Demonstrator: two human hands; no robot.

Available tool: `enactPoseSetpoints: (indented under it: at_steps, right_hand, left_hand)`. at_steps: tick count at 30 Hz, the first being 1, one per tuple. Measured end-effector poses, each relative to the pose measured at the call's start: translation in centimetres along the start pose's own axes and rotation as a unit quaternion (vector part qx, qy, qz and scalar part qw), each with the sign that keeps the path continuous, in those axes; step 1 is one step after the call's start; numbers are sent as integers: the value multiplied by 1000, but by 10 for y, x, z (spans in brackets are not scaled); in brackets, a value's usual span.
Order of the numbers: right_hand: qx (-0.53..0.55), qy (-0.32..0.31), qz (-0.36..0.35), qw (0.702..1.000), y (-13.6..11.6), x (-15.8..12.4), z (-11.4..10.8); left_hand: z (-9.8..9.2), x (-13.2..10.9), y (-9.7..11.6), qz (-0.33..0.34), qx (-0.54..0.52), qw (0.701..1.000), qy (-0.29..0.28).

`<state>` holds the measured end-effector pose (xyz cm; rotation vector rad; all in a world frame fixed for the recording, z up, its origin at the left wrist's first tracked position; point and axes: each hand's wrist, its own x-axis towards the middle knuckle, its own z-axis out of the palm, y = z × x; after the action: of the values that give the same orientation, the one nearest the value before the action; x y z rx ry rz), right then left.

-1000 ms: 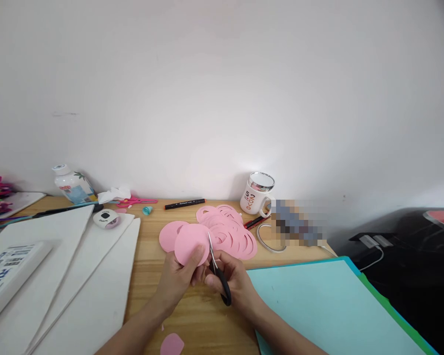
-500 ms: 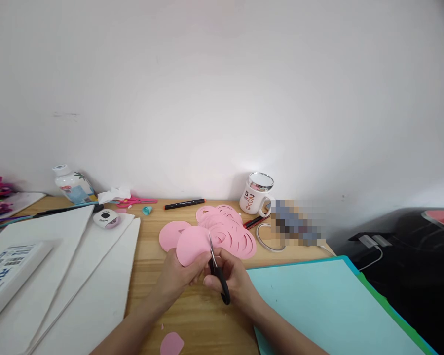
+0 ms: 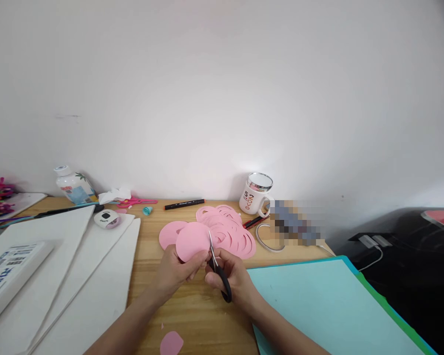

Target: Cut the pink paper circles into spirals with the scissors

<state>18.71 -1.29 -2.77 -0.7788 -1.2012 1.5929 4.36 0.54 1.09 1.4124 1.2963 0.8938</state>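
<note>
My left hand [image 3: 178, 270] pinches a round piece of pink paper [image 3: 192, 241] by its lower edge and holds it up over the table. In my right hand [image 3: 232, 275] is a pair of black-handled scissors [image 3: 222, 280], blades pointing up at the right edge of the pink paper. Whether the blades are parted is too small to tell. Just behind both hands lies a heap of pink paper pieces with curved slits [image 3: 229, 229]. Another pink paper piece [image 3: 168, 233] lies partly hidden behind the held one.
A white mug [image 3: 254, 195] stands by the wall, near a black marker [image 3: 185, 204]. White boards [image 3: 107, 276] cover the left side, with a white box [image 3: 13, 271] on top. Light blue sheets [image 3: 318, 301] lie at right. A pink scrap [image 3: 171, 342] is near the front.
The held pink paper has shifted slightly up, and the scissors have moved a little with my right hand. Both hands keep their grip; other things lie as before.
</note>
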Motion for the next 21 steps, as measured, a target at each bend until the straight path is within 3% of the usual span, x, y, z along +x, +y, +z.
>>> enactPoseSetpoints:
  at_steps: [11, 21]
  right_hand:
    - [-20, 20, 13, 1000, 5, -1, 1]
    - [-21, 19, 1, 1000, -2, -1, 4]
  left_hand:
    - [0, 2, -3, 39, -17, 999, -21]
    - [-1, 1, -1, -9, -25, 1000, 3]
